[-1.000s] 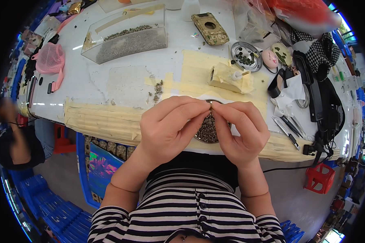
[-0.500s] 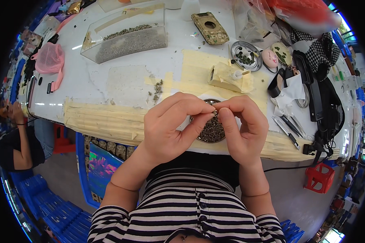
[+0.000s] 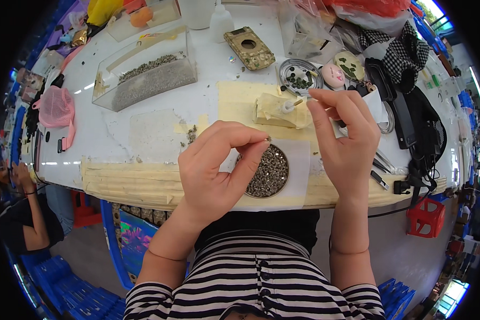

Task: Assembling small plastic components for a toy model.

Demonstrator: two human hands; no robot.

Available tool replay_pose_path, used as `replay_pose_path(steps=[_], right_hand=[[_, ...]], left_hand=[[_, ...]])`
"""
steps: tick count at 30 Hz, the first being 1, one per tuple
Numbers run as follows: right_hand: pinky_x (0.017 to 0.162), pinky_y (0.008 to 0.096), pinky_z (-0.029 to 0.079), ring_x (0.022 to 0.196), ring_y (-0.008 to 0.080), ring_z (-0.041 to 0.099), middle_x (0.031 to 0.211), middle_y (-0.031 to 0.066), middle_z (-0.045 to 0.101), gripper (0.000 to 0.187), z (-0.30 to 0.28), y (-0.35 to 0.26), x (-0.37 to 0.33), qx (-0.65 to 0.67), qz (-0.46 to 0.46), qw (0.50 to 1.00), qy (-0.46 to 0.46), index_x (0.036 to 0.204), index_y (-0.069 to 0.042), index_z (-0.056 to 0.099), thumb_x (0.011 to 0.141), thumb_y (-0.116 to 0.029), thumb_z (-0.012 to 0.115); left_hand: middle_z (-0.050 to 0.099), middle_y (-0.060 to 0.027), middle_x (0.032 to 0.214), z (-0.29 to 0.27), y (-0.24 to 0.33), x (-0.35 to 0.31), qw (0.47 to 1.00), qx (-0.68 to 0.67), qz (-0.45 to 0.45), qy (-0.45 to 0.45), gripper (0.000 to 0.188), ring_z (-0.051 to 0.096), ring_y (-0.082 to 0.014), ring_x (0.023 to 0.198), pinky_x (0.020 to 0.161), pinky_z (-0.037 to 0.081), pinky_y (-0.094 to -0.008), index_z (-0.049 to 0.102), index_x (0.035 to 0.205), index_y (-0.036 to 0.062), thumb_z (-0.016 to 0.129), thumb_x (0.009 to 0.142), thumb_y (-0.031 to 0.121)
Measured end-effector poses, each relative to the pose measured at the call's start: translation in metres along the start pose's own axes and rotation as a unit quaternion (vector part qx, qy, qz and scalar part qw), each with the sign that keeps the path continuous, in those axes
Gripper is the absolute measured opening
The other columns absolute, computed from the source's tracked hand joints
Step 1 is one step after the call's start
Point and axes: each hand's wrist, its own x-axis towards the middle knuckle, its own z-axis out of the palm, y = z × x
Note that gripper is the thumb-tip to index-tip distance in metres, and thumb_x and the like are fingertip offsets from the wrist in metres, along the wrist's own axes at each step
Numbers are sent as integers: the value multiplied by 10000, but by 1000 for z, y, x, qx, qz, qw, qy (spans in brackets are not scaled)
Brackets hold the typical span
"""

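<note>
My left hand [image 3: 218,165] pinches a tiny metal part [image 3: 268,139] between thumb and forefinger, just above a round dish [image 3: 265,172] full of small grey metal pieces. The dish rests on a white paper sheet [image 3: 298,176] at the table's front edge. To the right, my right hand [image 3: 346,138] is raised with its fingers loosely apart and nothing visible in them. It hovers next to a crumpled piece of yellowish tape [image 3: 274,109] that carries a small white part.
A clear plastic box [image 3: 144,74] of grey pieces stands at the back left. A camouflage phone case [image 3: 249,48], a metal ring dish [image 3: 298,77], tweezers [image 3: 381,165], black cables [image 3: 416,128] and a pink mesh pouch [image 3: 56,106] lie around. Another person [image 3: 21,213] sits at the far left.
My hands were joined over the dish; now they have parted. The right hand moved up and to the right, while the left stays over the dish holding a tiny piece.
</note>
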Motion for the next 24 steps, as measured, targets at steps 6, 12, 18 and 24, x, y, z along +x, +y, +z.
replay_pose_path(steps=[6,12,18,24], right_hand=[[668,336,488,761,236,618,827,74,646,121,12,6,-2,5,-3,1000,-28,903,-33,705,804,-51,772],[709,297,468,787,200,587,844,54,656,83,3,-9,-12,158,20,986,48,880,-13,692,831,-22,758],[830,331,444,902,225,569,881,43,679,68,16,-13,-20,213,18,977,12,858,-45,668,867,-73,729],[826,337,446,890,230,568,878,37,681,81,17,-11,-18,170,-15,985,16,851,-54,669,865,-92,739]], left_hand=[[697,-112,851,1,-12,-8,999,-5,-14,49,117,660,-182,740,672,521,-277,707,941,-30,729,832,-65],[702,-114,856,0,-12,-10,998,23,22,51,152,671,-210,755,681,526,-285,709,957,-23,748,818,-70],[702,-119,860,0,-12,-7,996,50,54,50,189,676,-214,756,670,534,-285,709,965,-19,761,797,-89],[700,-122,858,0,-12,-7,996,56,56,43,193,676,-215,745,653,535,-283,708,962,-18,760,793,-96]])
